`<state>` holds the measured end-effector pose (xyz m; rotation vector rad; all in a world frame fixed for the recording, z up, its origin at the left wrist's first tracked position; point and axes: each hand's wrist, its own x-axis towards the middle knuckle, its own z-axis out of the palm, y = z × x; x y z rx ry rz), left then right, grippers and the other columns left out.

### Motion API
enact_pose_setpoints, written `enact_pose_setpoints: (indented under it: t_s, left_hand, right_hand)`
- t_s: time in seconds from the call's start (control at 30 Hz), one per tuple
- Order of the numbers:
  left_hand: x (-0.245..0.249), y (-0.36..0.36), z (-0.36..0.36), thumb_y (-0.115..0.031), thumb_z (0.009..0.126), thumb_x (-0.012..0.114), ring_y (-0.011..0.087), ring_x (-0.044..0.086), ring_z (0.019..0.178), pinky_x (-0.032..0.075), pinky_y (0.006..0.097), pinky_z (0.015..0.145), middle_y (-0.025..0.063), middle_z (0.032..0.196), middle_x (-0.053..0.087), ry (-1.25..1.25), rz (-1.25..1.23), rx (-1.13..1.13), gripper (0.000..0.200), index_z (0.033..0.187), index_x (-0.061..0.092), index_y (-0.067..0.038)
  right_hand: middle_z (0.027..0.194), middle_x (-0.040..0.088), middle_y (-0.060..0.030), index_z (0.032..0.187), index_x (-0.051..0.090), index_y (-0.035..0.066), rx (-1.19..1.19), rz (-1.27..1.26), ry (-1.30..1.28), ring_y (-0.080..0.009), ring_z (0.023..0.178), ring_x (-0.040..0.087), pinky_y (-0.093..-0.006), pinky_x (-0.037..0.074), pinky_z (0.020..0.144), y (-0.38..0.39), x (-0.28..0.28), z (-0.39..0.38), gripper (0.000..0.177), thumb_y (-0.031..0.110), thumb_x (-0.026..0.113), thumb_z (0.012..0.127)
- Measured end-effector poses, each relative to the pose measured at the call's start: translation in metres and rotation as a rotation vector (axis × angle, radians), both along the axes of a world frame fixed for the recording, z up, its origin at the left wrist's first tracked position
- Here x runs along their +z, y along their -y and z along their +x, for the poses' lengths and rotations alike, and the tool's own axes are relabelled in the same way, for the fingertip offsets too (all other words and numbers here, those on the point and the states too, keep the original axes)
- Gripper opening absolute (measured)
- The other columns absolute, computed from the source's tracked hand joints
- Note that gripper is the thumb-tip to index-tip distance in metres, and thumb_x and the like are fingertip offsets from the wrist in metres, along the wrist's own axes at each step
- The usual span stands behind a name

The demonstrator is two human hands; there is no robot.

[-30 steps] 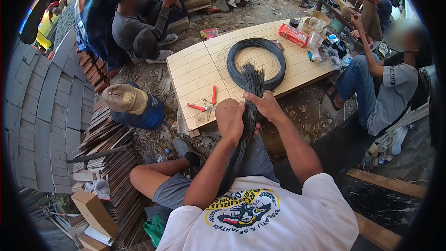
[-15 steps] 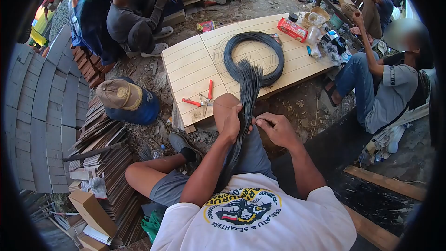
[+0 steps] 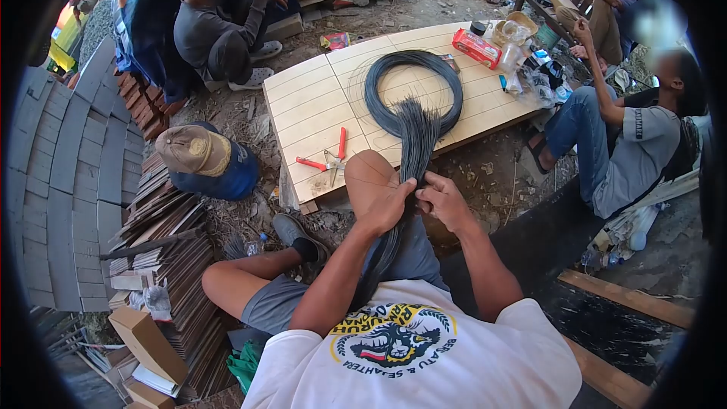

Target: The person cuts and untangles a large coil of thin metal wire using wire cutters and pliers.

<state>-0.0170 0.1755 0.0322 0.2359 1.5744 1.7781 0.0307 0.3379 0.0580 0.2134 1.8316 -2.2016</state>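
Note:
A thick bundle of dark wire strands (image 3: pixel 416 136) lies across my lap, its frayed top end fanned out over the table edge. My left hand (image 3: pixel 390 204) is closed around the bundle's middle from the left side. At the right side my right hand (image 3: pixel 445 201) is closed with its fingertips against the bundle; whether it pinches a single strand is too small to tell. Beyond the bundle, a coil of the same dark wire (image 3: pixel 372 95) lies on the tiled table (image 3: pixel 303 110). Red-handled pliers (image 3: pixel 332 157) rest spread apart near the table's front left.
A red packet (image 3: pixel 476 48) and plastic bags stand at the table's far right. A cap (image 3: pixel 194 150) sits on a blue container at left, beside stacked thin boards (image 3: pixel 178 280). One person squats beyond the table; others sit at right.
Both hands and the bundle's upper part have shifted slightly right. My right hand has come in closer to my left and now meets the bundle.

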Motion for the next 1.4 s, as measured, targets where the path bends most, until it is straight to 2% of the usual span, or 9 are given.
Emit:
enact_pose_setpoints:
  t_s: [0.17,0.33,0.5,0.67,0.83,1.03,1.23,1.3,1.4]
  left_hand:
    - [0.026,0.009,0.004,-0.051,0.107,0.033,0.0156,0.065,0.083,0.054,0.0294,0.073,0.0107,0.101,0.063,-0.313,-0.140,-0.062,0.053,0.132,0.045,-0.006]
    - [0.017,0.018,0.025,-0.058,0.105,0.031,0.0142,0.060,0.066,0.052,0.0290,0.058,0.0066,0.086,0.062,0.207,0.108,0.078,0.056,0.116,0.053,-0.007]
    - [0.012,0.011,0.026,-0.061,0.104,0.031,0.0127,0.052,0.056,0.045,0.0280,0.049,0.0040,0.074,0.057,0.114,-0.069,0.190,0.058,0.104,0.056,-0.008]
    - [0.006,0.008,0.026,-0.064,0.103,0.029,0.0119,0.047,0.049,0.041,0.0289,0.045,0.0035,0.066,0.054,0.104,-0.093,0.232,0.065,0.095,0.058,-0.006]
    - [0.007,0.008,0.024,-0.070,0.100,0.018,0.0126,0.045,0.046,0.040,0.0288,0.044,0.0037,0.061,0.053,0.195,-0.161,0.297,0.081,0.083,0.060,-0.003]
    - [0.013,-0.002,0.034,-0.069,0.101,0.019,0.0118,0.047,0.044,0.039,0.0272,0.041,0.0048,0.062,0.055,0.220,-0.158,0.192,0.080,0.099,0.062,-0.002]
    - [0.009,-0.014,0.043,-0.066,0.102,0.018,0.0140,0.049,0.045,0.039,0.0271,0.040,0.0061,0.062,0.055,0.180,-0.184,0.119,0.075,0.102,0.060,-0.004]
    - [0.009,-0.014,0.043,-0.064,0.103,0.019,0.0138,0.049,0.045,0.039,0.0269,0.040,0.0063,0.063,0.056,0.184,-0.161,0.140,0.071,0.107,0.057,-0.005]
    - [0.014,-0.011,0.038,-0.061,0.105,0.021,0.0135,0.049,0.045,0.039,0.0263,0.040,0.0068,0.068,0.059,0.163,-0.080,0.190,0.064,0.114,0.053,-0.006]
  right_hand:
    - [0.065,0.049,0.0040,0.109,0.063,0.002,-0.037,-0.083,0.030,-0.0031,0.056,0.043,-0.0214,0.034,0.051,-0.003,0.013,0.004,0.020,0.004,0.055,0.091]
    - [0.066,0.053,0.0034,0.125,0.057,-0.002,0.003,0.003,-0.065,-0.0038,0.057,0.043,-0.0217,0.035,0.051,0.000,0.015,0.008,0.035,0.006,0.054,0.091]
    - [0.071,0.058,-0.0011,0.143,0.043,-0.009,0.119,0.317,-0.117,-0.0087,0.062,0.049,-0.0258,0.043,0.059,0.002,0.029,0.015,0.055,0.010,0.054,0.093]
    - [0.077,0.063,-0.0087,0.130,0.056,-0.009,-0.006,0.706,-0.611,-0.0146,0.068,0.054,-0.0324,0.047,0.066,-0.002,-0.013,0.024,0.044,0.016,0.058,0.095]
    - [0.074,0.061,-0.0019,0.106,0.069,-0.003,0.154,0.329,-0.154,-0.0088,0.066,0.051,-0.0274,0.043,0.061,-0.037,-0.015,0.034,0.028,0.022,0.060,0.098]
    - [0.075,0.061,0.0036,0.098,0.072,0.001,0.237,0.165,0.103,-0.0053,0.069,0.052,-0.0239,0.043,0.064,-0.064,-0.068,0.024,0.022,0.021,0.062,0.098]
    - [0.090,0.071,-0.0016,0.098,0.070,0.001,0.283,0.166,-0.073,-0.0105,0.082,0.062,-0.0277,0.049,0.080,-0.055,-0.070,-0.029,0.016,0.015,0.067,0.092]
    - [0.097,0.070,-0.0061,0.109,0.068,0.002,0.322,0.549,-0.439,-0.0180,0.095,0.066,-0.0318,0.051,0.086,-0.046,-0.077,-0.047,0.027,0.016,0.071,0.087]
    - [0.116,0.067,-0.0125,0.119,0.063,0.004,0.243,0.363,-0.456,-0.0262,0.110,0.063,-0.0398,0.048,0.099,-0.024,-0.057,-0.054,0.038,0.017,0.072,0.084]
